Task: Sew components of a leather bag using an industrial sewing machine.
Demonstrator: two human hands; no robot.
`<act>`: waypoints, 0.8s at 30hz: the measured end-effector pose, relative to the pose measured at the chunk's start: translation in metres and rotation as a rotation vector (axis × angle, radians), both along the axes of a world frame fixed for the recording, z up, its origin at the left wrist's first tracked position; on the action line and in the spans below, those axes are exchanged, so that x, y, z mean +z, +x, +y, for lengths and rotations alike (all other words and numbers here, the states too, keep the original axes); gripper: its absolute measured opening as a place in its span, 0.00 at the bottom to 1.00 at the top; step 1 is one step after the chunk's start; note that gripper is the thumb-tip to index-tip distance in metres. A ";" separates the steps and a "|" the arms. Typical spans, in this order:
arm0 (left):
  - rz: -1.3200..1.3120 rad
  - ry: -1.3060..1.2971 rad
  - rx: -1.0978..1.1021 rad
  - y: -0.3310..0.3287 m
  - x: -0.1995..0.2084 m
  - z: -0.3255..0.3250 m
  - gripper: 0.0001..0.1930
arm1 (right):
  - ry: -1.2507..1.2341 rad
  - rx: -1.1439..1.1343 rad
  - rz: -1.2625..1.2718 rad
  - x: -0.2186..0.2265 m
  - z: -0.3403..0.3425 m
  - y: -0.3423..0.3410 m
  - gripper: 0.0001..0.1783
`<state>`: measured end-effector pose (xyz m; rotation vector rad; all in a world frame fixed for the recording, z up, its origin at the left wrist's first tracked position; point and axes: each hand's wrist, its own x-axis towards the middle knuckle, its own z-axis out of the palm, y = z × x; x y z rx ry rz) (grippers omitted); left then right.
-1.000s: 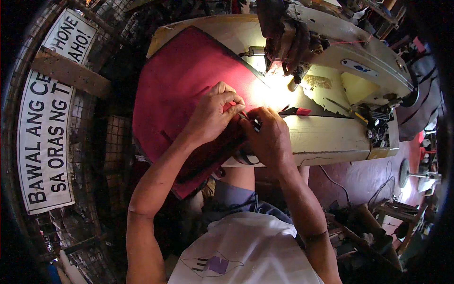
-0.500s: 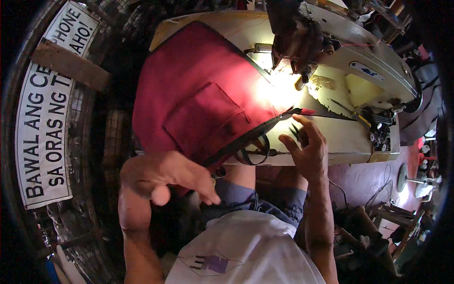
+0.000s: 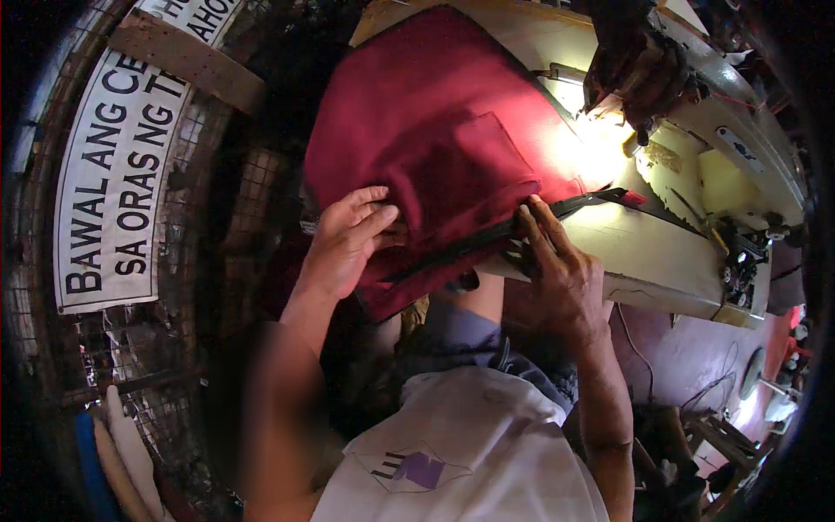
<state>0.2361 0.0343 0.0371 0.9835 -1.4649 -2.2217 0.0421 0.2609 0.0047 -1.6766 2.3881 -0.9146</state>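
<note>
Cream and brightly lit, the tabletop (image 3: 644,248) carries a red fabric panel (image 3: 391,104). The left grip (image 3: 344,248) is wide, fingers loosely spread at the panel's near side, probably steadying it; the right grip (image 3: 565,274) sets fingertips at its dark edge (image 3: 474,244), perhaps keeping that flat, though I cannot tell whether it pinches. Farther out: a sewing machine (image 3: 765,143), wire mesh (image 3: 257,187), a white sign (image 3: 109,187).

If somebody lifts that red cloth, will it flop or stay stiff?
The red cloth probably flops: its near end hangs past the table's front edge, and it bunches beside the pocket-like patch. It likely won't roll, since much of it lies wide and flat.
</note>
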 end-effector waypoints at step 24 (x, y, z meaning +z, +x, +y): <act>0.172 -0.652 -0.011 -0.031 0.020 0.038 0.14 | -0.058 -0.068 0.162 -0.013 0.003 0.007 0.35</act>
